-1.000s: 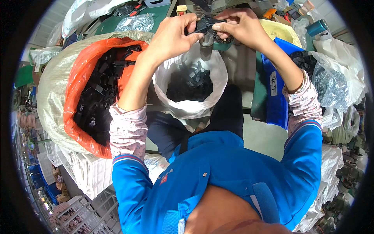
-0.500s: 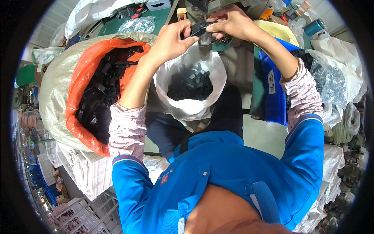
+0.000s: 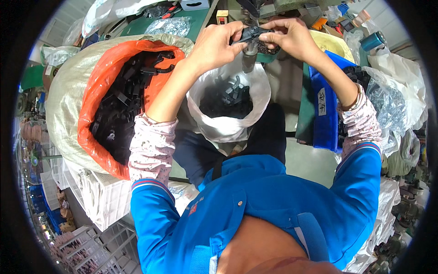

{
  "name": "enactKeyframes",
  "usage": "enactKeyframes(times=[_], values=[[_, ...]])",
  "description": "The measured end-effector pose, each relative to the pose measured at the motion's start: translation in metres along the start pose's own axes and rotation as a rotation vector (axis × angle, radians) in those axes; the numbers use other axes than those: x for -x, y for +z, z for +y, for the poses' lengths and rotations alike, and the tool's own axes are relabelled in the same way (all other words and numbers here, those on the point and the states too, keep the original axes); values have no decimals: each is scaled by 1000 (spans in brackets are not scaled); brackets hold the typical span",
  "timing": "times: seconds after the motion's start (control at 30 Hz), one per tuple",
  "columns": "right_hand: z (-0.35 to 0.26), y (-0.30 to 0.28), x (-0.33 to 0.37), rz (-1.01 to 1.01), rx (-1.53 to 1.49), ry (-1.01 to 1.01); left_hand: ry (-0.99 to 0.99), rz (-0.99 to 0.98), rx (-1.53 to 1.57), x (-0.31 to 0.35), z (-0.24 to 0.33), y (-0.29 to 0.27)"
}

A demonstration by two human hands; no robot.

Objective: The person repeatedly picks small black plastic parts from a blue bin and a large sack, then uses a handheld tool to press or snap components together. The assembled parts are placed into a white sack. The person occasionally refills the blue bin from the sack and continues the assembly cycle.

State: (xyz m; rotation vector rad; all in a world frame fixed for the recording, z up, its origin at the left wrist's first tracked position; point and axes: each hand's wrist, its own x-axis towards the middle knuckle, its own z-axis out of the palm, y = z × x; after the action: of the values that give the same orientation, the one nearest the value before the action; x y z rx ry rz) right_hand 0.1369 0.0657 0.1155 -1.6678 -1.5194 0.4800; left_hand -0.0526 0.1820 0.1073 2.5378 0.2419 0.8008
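Both hands meet at a small black plastic part (image 3: 252,33) just above a round metal post (image 3: 249,60) of a machine. My left hand (image 3: 217,45) pinches the part's left end between thumb and fingers. On its other end, the fingertips of my right hand (image 3: 292,38) are closed. Whether the part rests on the post, I cannot tell. Below the hands stands a white bag (image 3: 261,98) with black plastic parts (image 3: 235,92) in it. To the left, a woven sack (image 3: 64,102) with an orange liner (image 3: 86,123) holds many similar black parts (image 3: 119,98).
At the right stands a blue bin (image 3: 325,123) beside a yellow bag (image 3: 331,44). Clear bags of small metal pieces (image 3: 387,102) lie further right. On the green bench (image 3: 200,23) sits another clear bag (image 3: 169,27). White crates (image 3: 107,205) are at the lower left.
The whole view has shifted slightly. The black part has turned a little between my hands, and both hands sit slightly lower and further right in the picture.
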Motion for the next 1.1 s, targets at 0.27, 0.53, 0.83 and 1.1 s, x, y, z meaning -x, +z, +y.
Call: enactKeyframes(times=[0.27,0.53,0.83,1.1], values=[[12,-6,-19,-187,-183,190,-165,-167,21,-10,-6,-4],[8,-4,-20,-163,-81,128,-139,-191,194,-12,-22,-5],[29,4,-17,-148,-211,63,-112,-158,154,-9,-24,3],[33,-1,-19,-181,-186,51,-128,-89,68,22,-10,-6]])
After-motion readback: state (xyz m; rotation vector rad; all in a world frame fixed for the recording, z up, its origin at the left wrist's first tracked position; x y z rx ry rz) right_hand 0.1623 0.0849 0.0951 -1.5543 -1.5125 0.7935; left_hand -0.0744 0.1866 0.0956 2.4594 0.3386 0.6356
